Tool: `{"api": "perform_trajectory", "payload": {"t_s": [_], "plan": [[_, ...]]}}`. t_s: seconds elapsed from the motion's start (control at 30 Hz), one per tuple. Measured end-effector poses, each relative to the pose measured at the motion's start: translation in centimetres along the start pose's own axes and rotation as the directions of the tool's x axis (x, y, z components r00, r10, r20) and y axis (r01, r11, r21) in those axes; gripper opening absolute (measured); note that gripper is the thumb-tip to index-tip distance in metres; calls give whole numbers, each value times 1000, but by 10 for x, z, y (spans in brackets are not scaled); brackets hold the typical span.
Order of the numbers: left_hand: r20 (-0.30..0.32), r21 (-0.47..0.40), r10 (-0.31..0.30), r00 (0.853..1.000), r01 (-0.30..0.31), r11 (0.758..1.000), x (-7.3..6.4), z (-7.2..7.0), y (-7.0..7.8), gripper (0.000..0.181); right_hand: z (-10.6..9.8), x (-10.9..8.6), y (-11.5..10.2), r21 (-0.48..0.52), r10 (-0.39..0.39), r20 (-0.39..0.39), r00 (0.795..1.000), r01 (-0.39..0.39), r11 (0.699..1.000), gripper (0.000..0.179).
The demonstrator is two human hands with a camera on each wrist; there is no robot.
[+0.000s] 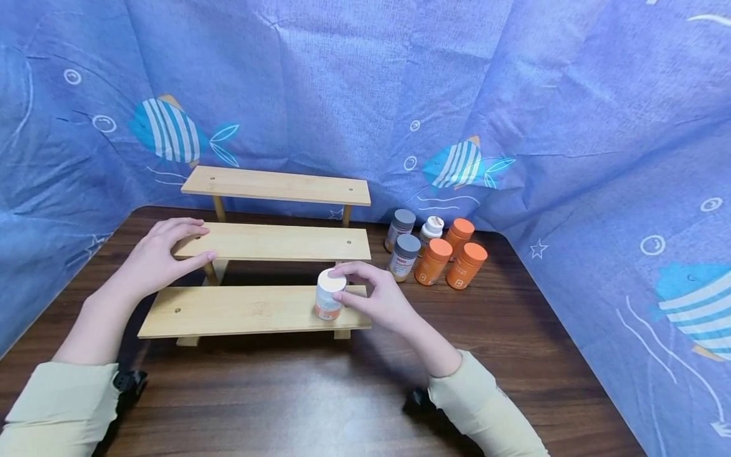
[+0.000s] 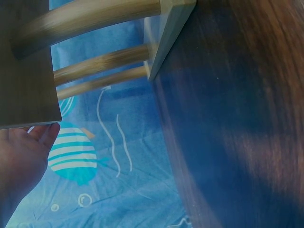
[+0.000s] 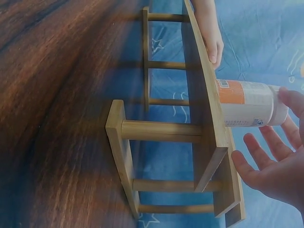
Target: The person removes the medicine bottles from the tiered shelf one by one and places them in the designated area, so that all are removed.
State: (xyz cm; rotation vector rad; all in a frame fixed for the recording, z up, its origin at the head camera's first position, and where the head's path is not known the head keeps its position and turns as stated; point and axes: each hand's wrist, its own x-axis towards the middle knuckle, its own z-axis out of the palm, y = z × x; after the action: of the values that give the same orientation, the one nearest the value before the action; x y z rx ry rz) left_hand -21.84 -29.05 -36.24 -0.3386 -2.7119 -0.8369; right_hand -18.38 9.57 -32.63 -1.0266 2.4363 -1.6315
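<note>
A three-tier wooden rack (image 1: 245, 310) stands on the table. On the right part of its lowest board is a white pill bottle (image 1: 329, 301) with an orange band, upright. My right hand (image 1: 377, 297) pinches this bottle by its cap between thumb and fingers; in the right wrist view the other fingers of the right hand (image 3: 275, 161) are spread beside it. At the left end of the middle board, my left hand (image 1: 157, 257) grips the rack, thumb along the front edge and fingers at the back. Only part of the left hand (image 2: 23, 159) shows in the left wrist view.
Right of the rack stand several bottles: two with grey caps, such as the front grey-capped bottle (image 1: 403, 257), a small white-capped bottle (image 1: 432, 230), and three orange bottles, one being the rightmost orange bottle (image 1: 465, 266). A blue fish-print cloth (image 1: 342, 95) hangs behind the dark wooden table (image 1: 274, 393).
</note>
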Motion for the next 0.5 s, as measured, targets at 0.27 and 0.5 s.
{"api": "perform_trajectory", "payload": {"t_s": [0.27,0.5], "plan": [[8,3,0,1000,0,1000,1,-2,1,58,-2,1,-3,16,-11,9,1000,11,1000,28],[12,5,0,1000,0,1000,0,-1,0,58,-7,0,-7,-9,4,6,1000,-4,1000,28]]}}
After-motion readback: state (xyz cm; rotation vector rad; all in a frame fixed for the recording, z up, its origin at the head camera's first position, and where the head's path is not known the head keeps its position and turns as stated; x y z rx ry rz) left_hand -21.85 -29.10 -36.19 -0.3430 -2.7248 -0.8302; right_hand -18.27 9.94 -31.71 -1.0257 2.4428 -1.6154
